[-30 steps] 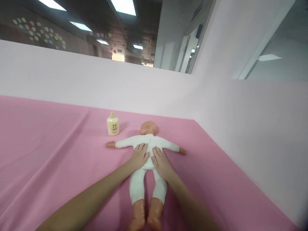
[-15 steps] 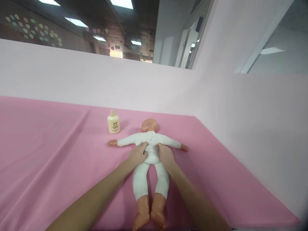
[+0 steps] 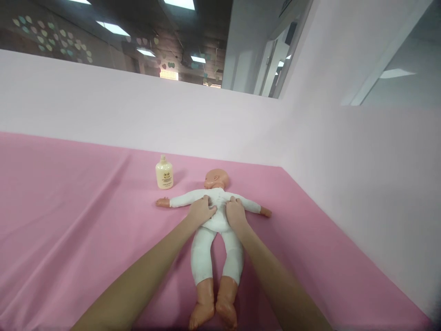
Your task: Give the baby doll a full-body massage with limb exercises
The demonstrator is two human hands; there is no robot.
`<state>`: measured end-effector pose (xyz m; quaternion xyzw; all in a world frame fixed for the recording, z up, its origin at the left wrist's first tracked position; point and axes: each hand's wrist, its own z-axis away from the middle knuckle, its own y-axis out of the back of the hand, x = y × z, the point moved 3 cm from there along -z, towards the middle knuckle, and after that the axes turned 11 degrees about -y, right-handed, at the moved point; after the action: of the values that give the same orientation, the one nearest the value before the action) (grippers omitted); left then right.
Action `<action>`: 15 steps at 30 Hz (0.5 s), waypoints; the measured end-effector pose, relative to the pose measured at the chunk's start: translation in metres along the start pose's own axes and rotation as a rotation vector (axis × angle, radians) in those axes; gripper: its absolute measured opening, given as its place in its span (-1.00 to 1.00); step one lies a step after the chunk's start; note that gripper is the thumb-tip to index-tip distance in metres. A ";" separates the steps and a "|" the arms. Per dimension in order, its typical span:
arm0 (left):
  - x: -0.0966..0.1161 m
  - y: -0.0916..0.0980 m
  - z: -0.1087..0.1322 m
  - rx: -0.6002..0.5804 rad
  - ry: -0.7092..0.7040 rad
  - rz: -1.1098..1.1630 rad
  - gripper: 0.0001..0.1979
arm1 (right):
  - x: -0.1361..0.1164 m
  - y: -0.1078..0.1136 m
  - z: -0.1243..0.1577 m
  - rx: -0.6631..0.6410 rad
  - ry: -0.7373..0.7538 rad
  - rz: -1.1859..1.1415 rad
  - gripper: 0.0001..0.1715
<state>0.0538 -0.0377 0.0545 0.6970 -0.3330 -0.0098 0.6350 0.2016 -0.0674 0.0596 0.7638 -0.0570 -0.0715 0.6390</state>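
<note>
A baby doll (image 3: 219,225) with a white body and tan head, hands and feet lies stretched out, its head turned to the left and arms spread. My left hand (image 3: 200,211) rests on the left side of its torso, fingers curled in and thumb pointing toward the middle. On the torso's right side, my right hand (image 3: 235,213) is closed with bent fingers against the white surface. Both hands touch the doll just below its shoulders. What lies under the fingertips is hidden.
A pale yellow bottle (image 3: 164,174) stands upright left of the doll's head. Beneath everything spreads a pink cover (image 3: 86,220) with some creases. White walls (image 3: 138,110) border it at the back and right, with a window (image 3: 131,41) in the back one.
Both hands have moved a little up the torso toward the doll's shoulders. Their fingers look more curled. The view has shifted slightly; doll and bottle stay in place.
</note>
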 end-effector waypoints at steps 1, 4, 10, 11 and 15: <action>0.000 -0.001 -0.001 0.002 0.012 -0.015 -0.57 | -0.001 0.001 0.001 0.006 0.009 0.011 -0.58; 0.002 -0.003 -0.007 0.001 0.027 -0.076 -0.58 | -0.003 0.003 0.000 -0.002 0.043 0.046 -0.56; 0.003 -0.001 -0.021 -0.027 0.018 -0.181 -0.63 | 0.000 0.004 -0.009 -0.033 0.052 0.040 -0.56; 0.004 0.000 -0.023 -0.026 0.012 -0.192 -0.63 | 0.001 0.003 -0.011 -0.042 0.046 0.027 -0.56; 0.006 0.002 -0.029 0.005 -0.014 -0.232 -0.63 | 0.003 0.001 -0.018 -0.076 0.011 -0.057 -0.56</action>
<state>0.0704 -0.0157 0.0642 0.7322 -0.2546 -0.0875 0.6256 0.2077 -0.0510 0.0636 0.7408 -0.0288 -0.0878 0.6654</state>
